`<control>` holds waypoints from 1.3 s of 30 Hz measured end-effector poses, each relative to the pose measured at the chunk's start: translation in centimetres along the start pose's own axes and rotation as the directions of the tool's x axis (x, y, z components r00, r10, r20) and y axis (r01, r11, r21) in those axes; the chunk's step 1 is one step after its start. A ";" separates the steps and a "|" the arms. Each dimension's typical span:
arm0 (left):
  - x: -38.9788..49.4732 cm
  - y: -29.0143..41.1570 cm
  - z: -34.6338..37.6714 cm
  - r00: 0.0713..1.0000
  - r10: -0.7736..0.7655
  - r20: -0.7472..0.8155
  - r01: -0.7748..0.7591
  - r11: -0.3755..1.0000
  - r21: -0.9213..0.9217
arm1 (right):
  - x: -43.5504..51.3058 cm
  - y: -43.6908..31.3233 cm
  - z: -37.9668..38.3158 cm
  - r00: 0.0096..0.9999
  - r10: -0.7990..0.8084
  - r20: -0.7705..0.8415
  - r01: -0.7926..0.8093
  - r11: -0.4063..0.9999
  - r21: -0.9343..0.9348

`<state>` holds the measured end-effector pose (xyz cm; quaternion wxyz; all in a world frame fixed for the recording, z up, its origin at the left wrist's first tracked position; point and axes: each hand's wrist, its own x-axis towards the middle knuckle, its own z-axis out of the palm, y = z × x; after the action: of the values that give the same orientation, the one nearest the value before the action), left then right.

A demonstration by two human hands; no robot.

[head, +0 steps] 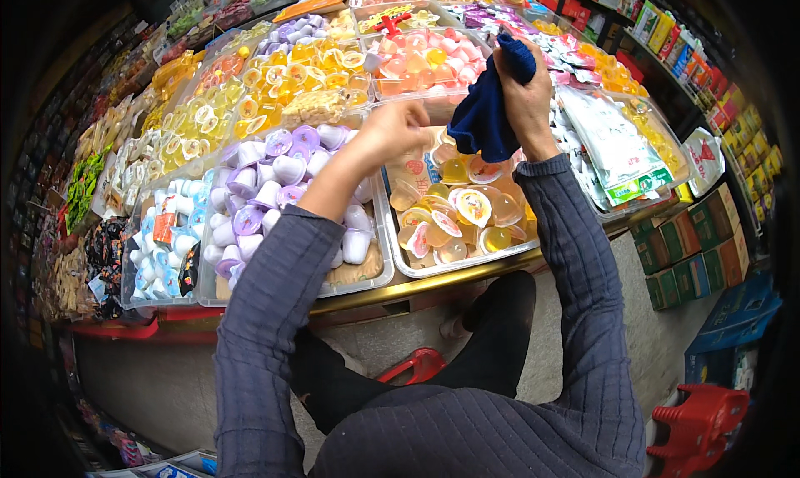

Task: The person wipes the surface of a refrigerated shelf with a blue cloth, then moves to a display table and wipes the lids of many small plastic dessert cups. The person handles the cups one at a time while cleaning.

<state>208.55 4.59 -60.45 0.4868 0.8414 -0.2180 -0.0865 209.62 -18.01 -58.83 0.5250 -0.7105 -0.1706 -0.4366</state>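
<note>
A dark blue cloth (pixel 484 112) hangs bunched from my right hand (pixel 524 84), which grips its upper end above the trays. My left hand (pixel 397 128) is to its left, fingers curled and slightly blurred, with no object visible in it; whether the fingers fully close cannot be told. Beneath my hands is a clear plastic tray of orange and yellow jelly cups (pixel 472 207). Left of it, under my left forearm, lies a tray of purple and white jelly cups (pixel 250 184). Pink jelly cups (pixel 425 59) fill a bin just beyond my hands.
More bins hold yellow jelly cups (pixel 300 71) and white packets (pixel 609 134). A gold edge strip (pixel 431 282) runs along the display's front. Stacked cartons (pixel 694 247) and a red plastic stool (pixel 697 425) stand at the right. Another red plastic piece (pixel 415 365) shows between my legs.
</note>
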 end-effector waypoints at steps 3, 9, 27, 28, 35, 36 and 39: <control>-0.4 0.9 -1.1 0.997 -0.072 -0.033 0.024 0.670 -0.742 | -1.1 -1.2 0.9 0.976 -0.006 0.216 -0.042 0.975 0.217; -1.4 1.3 1.0 1.000 -0.006 0.006 0.008 0.438 -0.899 | -4.1 -4.1 4.1 0.804 -0.427 0.415 0.457 0.889 0.031; -0.4 3.5 1.9 0.998 -0.051 -0.044 0.040 0.977 -0.210 | -0.3 -0.4 1.1 0.993 0.029 -0.115 -0.034 0.998 -0.046; -0.2 3.7 0.4 0.953 -0.217 0.209 0.283 0.885 -0.370 | 0.2 0.3 0.6 0.985 -0.030 -0.171 0.022 0.999 -0.045; 2.4 2.3 -3.3 0.976 -0.154 -0.154 -0.065 0.468 -0.881 | 0.4 1.1 0.2 0.977 -0.072 -0.200 0.041 0.987 -0.157; 2.3 2.3 -3.0 0.979 -0.124 -0.162 -0.057 0.594 -0.802 | 0.6 1.0 0.0 0.973 -0.094 -0.213 0.057 0.983 -0.172; 1.2 1.2 -1.0 0.994 -0.083 0.074 0.105 0.921 -0.375 | 1.0 0.4 -0.6 0.962 -0.094 -0.257 0.054 0.986 -0.158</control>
<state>209.64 4.30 -58.87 0.6287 0.7386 -0.1704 -0.1737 210.21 -18.91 -58.27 0.4716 -0.6765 -0.0926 -0.5580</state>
